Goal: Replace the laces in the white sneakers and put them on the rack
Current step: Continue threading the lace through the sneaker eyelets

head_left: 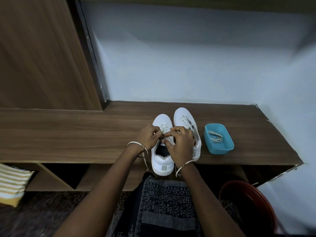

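Now both hands curl over the near sneaker (162,162): the left hand (148,136) and right hand (181,143) pinch its lace (163,127) at the upper eyelets. It stands half-laced on the shelf (85,134), beside its mate (183,119), one lace end dangling off the edge.

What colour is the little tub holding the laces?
The tub is light blue, clearest in the head view.

The hands (181,142) hide where they pinch the lace (163,128); red tub (256,194) is cropped.
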Tool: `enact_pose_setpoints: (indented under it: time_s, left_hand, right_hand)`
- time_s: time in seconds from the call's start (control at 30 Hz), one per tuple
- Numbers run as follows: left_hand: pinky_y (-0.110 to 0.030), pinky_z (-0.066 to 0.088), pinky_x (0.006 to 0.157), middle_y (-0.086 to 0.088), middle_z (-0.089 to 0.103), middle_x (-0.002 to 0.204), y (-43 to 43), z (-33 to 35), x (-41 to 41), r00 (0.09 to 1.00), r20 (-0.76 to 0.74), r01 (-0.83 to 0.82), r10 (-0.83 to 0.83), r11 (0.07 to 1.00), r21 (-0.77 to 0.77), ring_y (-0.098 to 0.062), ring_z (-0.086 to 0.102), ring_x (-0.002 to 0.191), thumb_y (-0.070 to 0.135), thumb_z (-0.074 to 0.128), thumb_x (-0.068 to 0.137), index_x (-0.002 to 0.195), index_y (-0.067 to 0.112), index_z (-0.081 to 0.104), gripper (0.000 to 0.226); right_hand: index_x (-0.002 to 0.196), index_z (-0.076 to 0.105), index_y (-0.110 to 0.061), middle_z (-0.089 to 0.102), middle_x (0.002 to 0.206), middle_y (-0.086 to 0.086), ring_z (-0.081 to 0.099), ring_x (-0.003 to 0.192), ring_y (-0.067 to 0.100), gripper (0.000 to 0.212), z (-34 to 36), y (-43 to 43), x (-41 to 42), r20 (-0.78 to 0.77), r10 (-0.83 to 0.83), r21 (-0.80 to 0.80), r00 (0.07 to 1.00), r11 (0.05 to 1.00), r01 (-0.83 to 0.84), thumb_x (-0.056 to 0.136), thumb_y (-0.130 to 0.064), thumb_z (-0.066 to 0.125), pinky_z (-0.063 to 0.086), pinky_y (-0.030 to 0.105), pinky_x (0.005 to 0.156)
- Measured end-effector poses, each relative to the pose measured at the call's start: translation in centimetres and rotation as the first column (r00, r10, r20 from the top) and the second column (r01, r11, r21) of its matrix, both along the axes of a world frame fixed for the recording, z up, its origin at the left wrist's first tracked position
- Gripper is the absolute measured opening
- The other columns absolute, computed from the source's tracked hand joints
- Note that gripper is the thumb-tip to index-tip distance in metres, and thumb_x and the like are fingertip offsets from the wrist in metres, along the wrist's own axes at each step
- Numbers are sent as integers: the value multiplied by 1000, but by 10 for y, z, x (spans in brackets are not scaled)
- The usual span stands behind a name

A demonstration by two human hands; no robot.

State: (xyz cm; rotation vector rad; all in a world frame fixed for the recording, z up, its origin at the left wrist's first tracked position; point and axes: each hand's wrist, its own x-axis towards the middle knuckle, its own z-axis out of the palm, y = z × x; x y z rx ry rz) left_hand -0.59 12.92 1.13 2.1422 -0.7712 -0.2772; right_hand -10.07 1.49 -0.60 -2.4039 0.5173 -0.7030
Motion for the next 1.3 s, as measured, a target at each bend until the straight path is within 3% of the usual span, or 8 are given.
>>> enact_pose_setpoints:
  time_s: [0.17,0.37,0.57,0.7,0.77,1.0,1.17,1.3]
  left_hand:
    - [-17,31,55,6,45,55,2,8,1,999,-4,49,-49,999,18,-9,44,58,24,49,90,54,18,48,36]
    - [-29,25,62,10,50,61,0,-5,8,999,5,-35,35,999,4,-7,44,61,16,54,99,69,6,64,33]
    - [-24,25,55,10,47,55,-3,-3,7,995,5,-103,103,995,-9,-6,41,54,19,56,99,65,8,63,36]
    - [-19,25,49,11,41,46,0,-3,9,993,-17,-119,119,993,6,-5,38,45,25,59,97,59,18,57,39]
    - [-19,25,47,12,42,42,2,-4,11,989,-33,-141,142,990,24,-5,38,44,27,60,96,66,10,67,35]
    - [-27,22,46,3,43,44,3,-10,13,982,-52,-179,181,983,39,-10,32,42,34,62,94,51,22,54,46]
    - [-19,24,44,10,44,45,1,-5,9,984,-52,-169,169,985,21,-6,36,42,34,61,95,70,7,71,39]
    - [-23,26,49,12,46,46,-2,0,8,990,-68,-126,126,992,2,-5,39,44,35,62,95,75,6,73,36]
  right_hand:
    - [81,75,-26,67,98,-8,51,104,25,9,1,4,10,-13,-7,-34,1000,999,7,74,-24,81,45,48,90]
    - [86,79,-23,74,92,-10,53,98,23,17,1,1,4,33,16,-139,999,990,-11,80,-27,64,47,48,84]
    - [69,67,-27,66,96,-7,52,105,20,7,1,-3,-9,78,115,249,990,960,-131,72,-30,62,42,38,89]
    - [68,71,-12,68,90,10,61,77,2,12,25,-24,-24,159,53,649,986,747,-144,68,-21,63,47,20,72]
    - [82,73,4,67,83,14,58,72,6,23,35,-41,-34,196,-13,712,980,690,-133,77,-17,67,46,16,67]
    - [60,61,-16,61,64,12,59,51,15,19,44,-102,-55,156,-375,789,914,604,112,71,-16,77,48,30,62]
    - [99,60,-22,59,74,-2,63,67,20,27,39,-103,-53,40,-415,503,909,795,341,77,-12,72,52,38,69]
    - [86,64,-35,64,88,-9,64,84,20,17,30,-73,-42,23,-228,68,973,972,226,69,-31,66,53,42,76]
